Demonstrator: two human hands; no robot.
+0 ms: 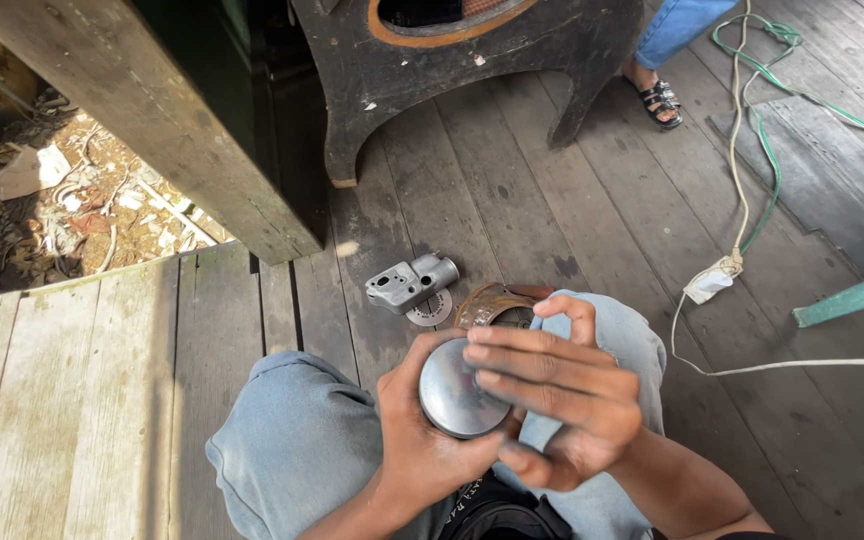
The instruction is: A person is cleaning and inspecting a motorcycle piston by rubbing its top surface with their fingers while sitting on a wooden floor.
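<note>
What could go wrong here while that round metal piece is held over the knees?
The round metal cap sits between left hand and right hand, above the lap; a slip might send it rolling across the plank floor. The grey metal part and small disc lie near plank gaps and the deck edge.

No packages, labels, signs or screens are shown; only a strip of white lettering on dark fabric is seen at the lower edge, partly hidden.
</note>
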